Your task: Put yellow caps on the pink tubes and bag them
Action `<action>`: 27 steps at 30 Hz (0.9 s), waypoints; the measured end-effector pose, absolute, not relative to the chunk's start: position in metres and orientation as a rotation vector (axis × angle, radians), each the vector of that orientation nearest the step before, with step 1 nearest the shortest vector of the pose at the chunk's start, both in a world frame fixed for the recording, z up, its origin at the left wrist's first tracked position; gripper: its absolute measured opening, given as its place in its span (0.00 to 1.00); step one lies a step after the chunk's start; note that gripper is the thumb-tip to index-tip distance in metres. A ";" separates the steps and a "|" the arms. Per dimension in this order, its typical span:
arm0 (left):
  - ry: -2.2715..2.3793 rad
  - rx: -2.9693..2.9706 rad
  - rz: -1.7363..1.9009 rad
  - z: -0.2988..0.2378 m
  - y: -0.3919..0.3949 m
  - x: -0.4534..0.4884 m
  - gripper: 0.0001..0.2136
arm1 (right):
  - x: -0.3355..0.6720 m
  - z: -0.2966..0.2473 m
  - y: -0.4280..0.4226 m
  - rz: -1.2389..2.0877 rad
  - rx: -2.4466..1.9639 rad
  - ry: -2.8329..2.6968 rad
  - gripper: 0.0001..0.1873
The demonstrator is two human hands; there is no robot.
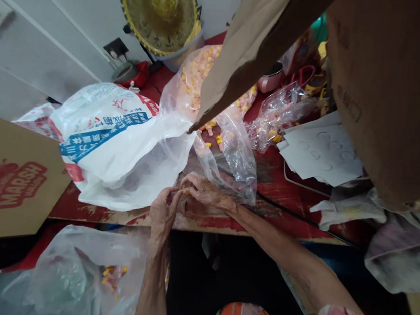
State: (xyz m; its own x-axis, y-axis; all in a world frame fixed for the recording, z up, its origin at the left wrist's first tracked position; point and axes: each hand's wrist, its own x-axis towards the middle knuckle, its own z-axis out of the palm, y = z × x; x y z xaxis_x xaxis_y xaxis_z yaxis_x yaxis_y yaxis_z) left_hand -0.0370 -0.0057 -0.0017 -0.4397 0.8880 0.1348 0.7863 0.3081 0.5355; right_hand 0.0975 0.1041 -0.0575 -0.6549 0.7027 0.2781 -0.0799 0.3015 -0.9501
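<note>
At the table's front edge my two hands meet, fingertips together. A small yellow and pink piece [187, 191] shows between them, too small to name more exactly. My left hand [164, 207] pinches from the left with thumb and forefinger. From the right my right hand [203, 190] closes its fingers on the same piece. Just beyond them lies the open mouth of a white woven sack [135, 179] with blue and red print. Behind my right hand spreads a clear plastic bag [239, 153], with several loose yellow and pink pieces [209, 127] around its mouth.
Cardboard flaps [253, 46] hang over the worn red table [285, 191]. A printed carton [10, 180] stands at left. Papers [320, 150] and cloths [400, 245] lie right. Below the edge, a plastic bag [69, 258] holds more pieces. A yellow-rimmed round object [158, 10] stands behind.
</note>
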 end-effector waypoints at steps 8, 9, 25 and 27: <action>2.488 1.823 0.317 0.008 0.013 -0.025 0.08 | 0.114 -0.043 0.125 1.366 -0.970 -1.404 0.12; 2.489 1.828 0.271 0.010 0.016 -0.025 0.07 | 0.116 -0.043 0.127 1.369 -0.983 -1.371 0.13; 2.535 1.768 -0.077 0.018 0.028 -0.005 0.09 | 0.116 -0.073 0.150 1.375 -1.096 -1.386 0.14; 2.511 1.712 -0.125 0.022 0.030 -0.001 0.10 | 0.116 -0.078 0.148 1.275 -1.076 -1.495 0.14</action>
State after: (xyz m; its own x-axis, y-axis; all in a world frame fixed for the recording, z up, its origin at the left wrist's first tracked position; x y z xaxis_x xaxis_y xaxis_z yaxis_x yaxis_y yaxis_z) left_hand -0.0006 0.0300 0.0221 -0.3634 0.9228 -0.1284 0.9310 0.3649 -0.0118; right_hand 0.1165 0.1481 -0.0777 -0.2466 0.9657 0.0808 0.0729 0.1017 -0.9921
